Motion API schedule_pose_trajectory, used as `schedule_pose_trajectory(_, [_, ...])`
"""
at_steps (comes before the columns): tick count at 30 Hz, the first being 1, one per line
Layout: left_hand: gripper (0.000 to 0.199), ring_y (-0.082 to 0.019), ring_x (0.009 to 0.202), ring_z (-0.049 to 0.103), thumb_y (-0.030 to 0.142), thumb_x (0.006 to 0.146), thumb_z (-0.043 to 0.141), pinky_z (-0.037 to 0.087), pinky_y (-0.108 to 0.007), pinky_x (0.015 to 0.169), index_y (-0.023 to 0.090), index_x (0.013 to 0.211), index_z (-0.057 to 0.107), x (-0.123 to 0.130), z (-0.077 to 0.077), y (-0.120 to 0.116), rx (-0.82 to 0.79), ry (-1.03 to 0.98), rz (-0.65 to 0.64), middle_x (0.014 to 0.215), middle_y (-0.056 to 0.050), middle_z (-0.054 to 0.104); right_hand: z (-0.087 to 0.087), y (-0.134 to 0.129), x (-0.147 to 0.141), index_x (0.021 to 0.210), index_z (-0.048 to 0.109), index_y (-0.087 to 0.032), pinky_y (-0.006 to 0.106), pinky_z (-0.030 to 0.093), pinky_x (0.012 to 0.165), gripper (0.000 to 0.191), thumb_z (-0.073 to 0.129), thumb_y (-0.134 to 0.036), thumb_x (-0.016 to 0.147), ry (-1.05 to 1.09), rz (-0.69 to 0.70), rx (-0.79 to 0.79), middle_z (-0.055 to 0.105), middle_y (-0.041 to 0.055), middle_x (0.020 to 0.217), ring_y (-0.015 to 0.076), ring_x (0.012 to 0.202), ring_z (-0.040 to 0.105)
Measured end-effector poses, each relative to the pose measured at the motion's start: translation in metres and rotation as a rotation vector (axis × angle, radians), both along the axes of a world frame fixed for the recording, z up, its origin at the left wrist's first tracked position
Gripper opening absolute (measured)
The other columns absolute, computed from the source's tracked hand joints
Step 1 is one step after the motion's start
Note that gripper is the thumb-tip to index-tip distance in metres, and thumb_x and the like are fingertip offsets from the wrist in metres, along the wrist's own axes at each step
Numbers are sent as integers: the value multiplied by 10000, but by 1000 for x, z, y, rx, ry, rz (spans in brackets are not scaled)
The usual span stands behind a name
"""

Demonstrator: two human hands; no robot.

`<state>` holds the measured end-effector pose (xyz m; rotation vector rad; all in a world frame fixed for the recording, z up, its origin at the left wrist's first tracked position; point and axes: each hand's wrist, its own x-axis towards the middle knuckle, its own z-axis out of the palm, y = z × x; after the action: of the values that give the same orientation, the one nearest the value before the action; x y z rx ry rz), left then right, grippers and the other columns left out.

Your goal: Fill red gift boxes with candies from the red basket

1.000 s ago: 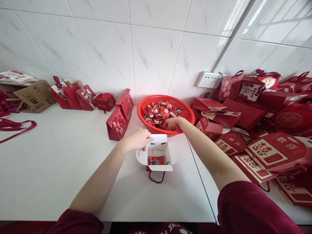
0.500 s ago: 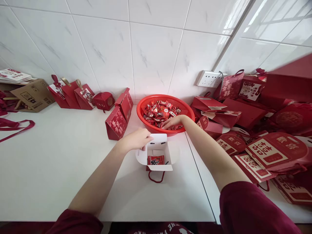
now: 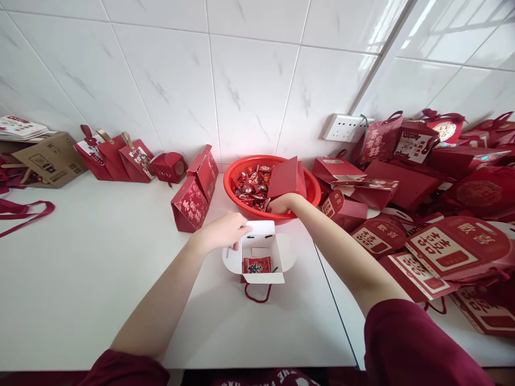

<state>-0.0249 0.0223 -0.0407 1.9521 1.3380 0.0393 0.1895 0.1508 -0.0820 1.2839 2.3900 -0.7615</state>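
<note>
My left hand (image 3: pixel 227 231) pinches the raised back flap of an open gift box (image 3: pixel 277 244), white inside, with a dark red cord handle in front. Inside the box lies a red wrapped packet (image 3: pixel 257 265) with black lettering. My right hand (image 3: pixel 285 202) reaches into the near side of a red plastic basket (image 3: pixel 233 195) filled with wrapped candies (image 3: pixel 253 185). Its fingertips are hidden among the candies, so what they hold does not show. A plain red box (image 3: pixel 286 178) rests tilted on the candies, just behind my right hand.
Left of the basket stand a tall red box (image 3: pixel 191 203) and several small gift bags (image 3: pixel 116 161) along the wall. A cardboard box (image 3: pixel 50 161) sits far left. Red gift boxes (image 3: pixel 446 249) pile up on the right, below a power strip (image 3: pixel 346 128).
A plain red box now lies in the basket, and the large red shape at the upper right is gone. My right hand has dipped deeper into the candies; my left has hardly moved.
</note>
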Motion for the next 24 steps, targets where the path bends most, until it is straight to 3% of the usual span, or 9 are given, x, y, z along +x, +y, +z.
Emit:
schedule_pose_trajectory(2, [349, -190, 572, 674, 403, 902, 426, 398, -254, 483, 195, 623, 400, 0, 0, 1, -4, 14, 0, 557, -35, 667, 9, -7, 3, 883, 793, -213, 340, 531, 805, 167, 695, -263, 758, 43, 23, -52, 760, 56, 974, 283, 909, 692])
schedule_pose_trajectory(6, [336, -189, 580, 675, 398, 903, 422, 401, -257, 494, 190, 641, 444, 1, -1, 2, -11, 38, 5, 569, -40, 682, 26, -28, 18, 1118, 732, -230, 331, 482, 937, 373, 481, -445, 947, 200, 14, -34, 679, 42, 1262, 268, 1113, 631])
schedule_pose_trajectory(9, [338, -187, 576, 665, 407, 897, 427, 393, -258, 487, 189, 639, 444, 1, -1, 3, -12, 24, 1, 579, -45, 685, 30, -47, 32, 1140, 698, -200, 344, 486, 921, 415, 540, -514, 919, 424, 17, -16, 698, 62, 1188, 256, 1060, 638])
schedule_pose_trajectory(11, [342, -183, 565, 656, 409, 896, 427, 384, -257, 480, 191, 631, 430, 1, -2, 2, -1, 15, 4, 572, -40, 676, 30, -59, 40, 1116, 696, -191, 350, 502, 895, 380, 653, -463, 855, 592, -8, 16, 712, 63, 1118, 246, 1016, 647])
schedule_pose_trajectory(14, [367, -176, 551, 640, 422, 898, 430, 371, -257, 477, 190, 614, 419, 0, -2, 1, 23, 22, 4, 570, -34, 660, 28, -77, 47, 1082, 702, -203, 358, 519, 902, 276, 670, -353, 853, 840, -124, 72, 716, 59, 1090, 219, 1001, 660])
schedule_pose_trajectory(18, [351, -165, 551, 617, 453, 894, 468, 357, -253, 480, 181, 689, 555, 1, 4, -2, 100, 5, 9, 622, -29, 658, 34, -102, 48, 1142, 673, -203, 356, 566, 867, 307, 703, -330, 864, 1190, -283, -25, 735, 54, 981, 190, 921, 705])
schedule_pose_trajectory(21, [292, -155, 609, 625, 432, 899, 493, 355, -241, 501, 215, 907, 689, 2, 13, -6, 195, -79, -5, 767, -15, 702, 46, -121, 47, 1199, 665, -199, 372, 585, 886, 347, 708, -330, 880, 1306, -282, -111, 744, 71, 1012, 196, 950, 717])
schedule_pose_trajectory(24, [303, -140, 592, 599, 402, 914, 483, 335, -237, 497, 211, 885, 717, 5, 21, -11, 256, -111, -18, 732, -6, 684, 59, -139, 47, 1232, 667, -208, 375, 591, 902, 344, 690, -300, 902, 1334, -238, -64, 735, 82, 1112, 201, 993, 710])
